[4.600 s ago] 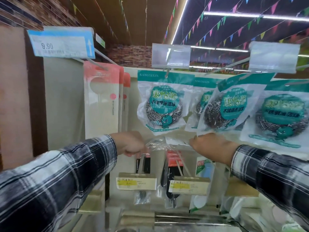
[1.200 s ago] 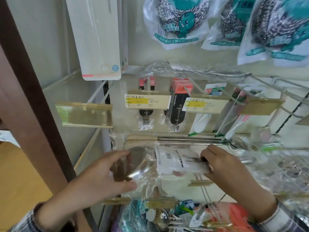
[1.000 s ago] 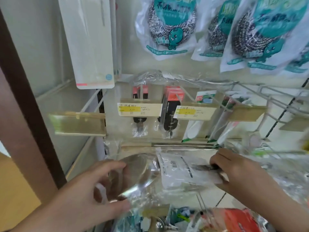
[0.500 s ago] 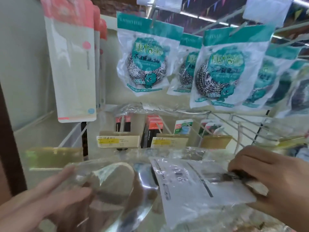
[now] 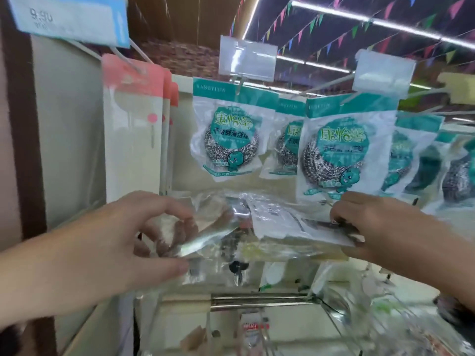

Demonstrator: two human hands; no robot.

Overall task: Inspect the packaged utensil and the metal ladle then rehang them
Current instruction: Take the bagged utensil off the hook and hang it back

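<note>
I hold a metal ladle (image 5: pixel 205 232) wrapped in a clear plastic bag, lying sideways in front of the shelf display. Its shiny bowl points left, and a white label (image 5: pixel 280 222) covers the middle of the bag. My left hand (image 5: pixel 108 242) grips the bowl end, thumb below and fingers curled over the top. My right hand (image 5: pixel 385 227) pinches the handle end at the right. The bag hangs just under the row of scourer packs.
Teal-and-white steel scourer packs (image 5: pixel 228 134) hang on hooks above. White-and-pink carded packs (image 5: pixel 133 129) hang at the left under a blue price tag (image 5: pixel 69 19). Below are more hooks with packaged utensils (image 5: pixel 254 330) and a metal rail (image 5: pixel 257 300).
Both hands have lifted the bagged ladle from the lower hooks up to just beneath the scourer packs, and my view has tilted upward with it.
</note>
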